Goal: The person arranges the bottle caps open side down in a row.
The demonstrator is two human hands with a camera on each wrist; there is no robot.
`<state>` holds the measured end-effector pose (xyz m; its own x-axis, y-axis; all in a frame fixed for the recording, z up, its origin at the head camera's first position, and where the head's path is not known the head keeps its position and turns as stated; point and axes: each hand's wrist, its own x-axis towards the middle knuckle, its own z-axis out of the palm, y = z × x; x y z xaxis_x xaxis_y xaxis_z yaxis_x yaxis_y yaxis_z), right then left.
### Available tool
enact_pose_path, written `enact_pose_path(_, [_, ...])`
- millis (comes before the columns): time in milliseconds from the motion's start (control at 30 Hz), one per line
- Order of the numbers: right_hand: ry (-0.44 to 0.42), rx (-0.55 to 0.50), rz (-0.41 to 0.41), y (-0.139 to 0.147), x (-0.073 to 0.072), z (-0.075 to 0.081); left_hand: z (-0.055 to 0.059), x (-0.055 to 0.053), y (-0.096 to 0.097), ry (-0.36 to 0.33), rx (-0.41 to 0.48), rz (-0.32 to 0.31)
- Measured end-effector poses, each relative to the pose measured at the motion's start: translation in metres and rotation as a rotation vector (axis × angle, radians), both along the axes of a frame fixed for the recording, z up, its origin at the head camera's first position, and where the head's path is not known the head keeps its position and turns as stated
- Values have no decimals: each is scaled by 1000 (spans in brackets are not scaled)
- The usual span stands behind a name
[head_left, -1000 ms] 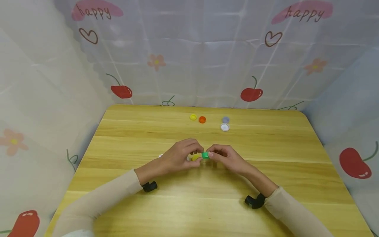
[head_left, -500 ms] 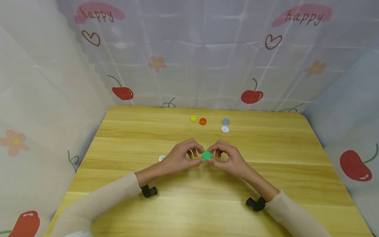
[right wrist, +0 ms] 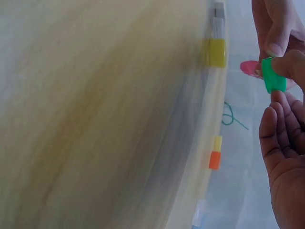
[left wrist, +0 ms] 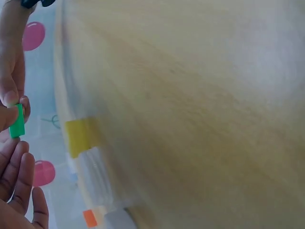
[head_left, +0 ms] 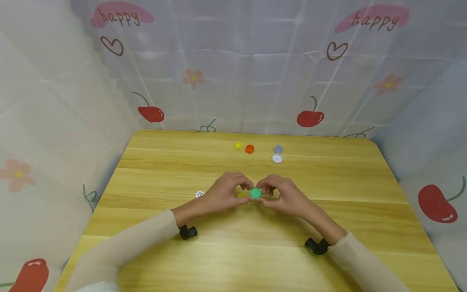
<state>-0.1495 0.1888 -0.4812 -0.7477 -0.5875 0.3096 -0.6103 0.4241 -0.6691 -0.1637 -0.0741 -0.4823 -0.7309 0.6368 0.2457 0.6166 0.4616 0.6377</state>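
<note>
Both hands hold one small green bottle cap (head_left: 256,193) between them above the middle of the table. Thumb and fingertips of the left hand (head_left: 225,192) pinch it from the left, while the right hand (head_left: 289,195) pinches its other side. Its round flat face shows in the head view; both wrist views show its green side wall (right wrist: 274,76). Behind the left fingers a yellow cap (head_left: 242,195) on the table is partly hidden. A white cap with printing (head_left: 199,194) lies beside the left wrist.
Toward the far edge of the wooden table (head_left: 328,162) lie a yellow cap (head_left: 238,145), an orange cap (head_left: 249,149), a pale purple cap (head_left: 278,149) and a white cap (head_left: 277,158). A printed curtain (head_left: 251,89) stands behind the table.
The green cap has turned from side-on to show its round face in the head view. Both hands keep hold of it and have shifted slightly right.
</note>
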Motion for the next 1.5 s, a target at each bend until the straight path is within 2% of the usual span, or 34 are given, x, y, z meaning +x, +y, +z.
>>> enact_pose_path(200, [-61,155,3,3,0,0,-10,-3,7,37,-99,-10])
enact_pose_path(433, [-151,250,29,1,-7,-4,-12,-4,13,52,-218,-4])
enact_pose_path(733, [-182,271,39,1,-13,-10,-15,-7,20,31,-318,11])
enact_pose_path(933, [-218,289,39,0,-14,-14,-16,-8,20,12,-324,-4])
enact_pose_path(1200, [-202,270,36,5,-13,-16,-15,-11,19,6,-347,6])
enact_pose_path(1333, [-214,251,-3,18,-17,-17,-11,-17,22,-6,-354,2])
enact_pose_path(1500, [-211,217,-130,38,-31,-19,-3,-40,35,-38,-364,4])
